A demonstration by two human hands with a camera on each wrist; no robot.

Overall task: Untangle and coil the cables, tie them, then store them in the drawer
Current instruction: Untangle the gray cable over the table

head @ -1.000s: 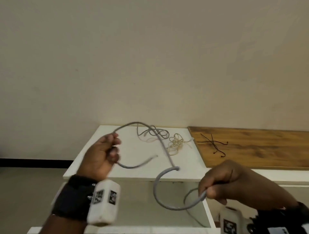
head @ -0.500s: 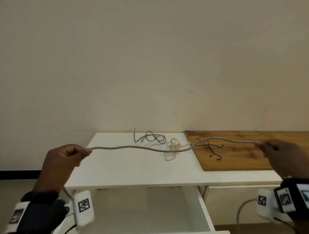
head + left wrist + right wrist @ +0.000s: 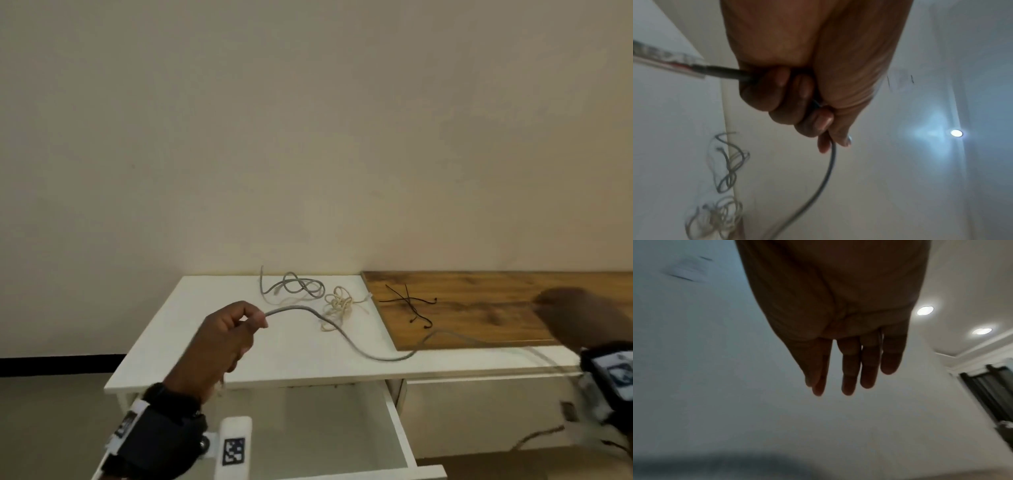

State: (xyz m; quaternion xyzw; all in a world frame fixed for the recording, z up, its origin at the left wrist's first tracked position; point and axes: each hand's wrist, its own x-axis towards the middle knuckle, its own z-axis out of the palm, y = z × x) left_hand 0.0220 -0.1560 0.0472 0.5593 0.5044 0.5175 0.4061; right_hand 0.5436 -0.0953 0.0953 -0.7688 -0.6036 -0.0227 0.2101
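Note:
My left hand [image 3: 236, 329] grips a grey cable [image 3: 346, 337] above the white cabinet top [image 3: 191, 325]; in the left wrist view the curled fingers [image 3: 781, 95] wrap the grey cable [image 3: 828, 170]. The cable sags across the top and runs right toward the wooden board, slack. My right hand [image 3: 582, 318] is blurred over the board; the right wrist view shows its fingers [image 3: 851, 368] straight and empty. A second grey cable tangle [image 3: 294, 287] and a cream cable tangle [image 3: 340, 305] lie at the back. The drawer [image 3: 325, 428] stands pulled out below.
Thin black ties [image 3: 411, 303] lie on the wooden board [image 3: 496, 308] right of the white top. A wall runs directly behind the furniture. The floor lies to the left.
The cable was stretched taut between both hands; my right hand has let go and the cable has dropped slack onto the top. My left hand moved right, toward the middle.

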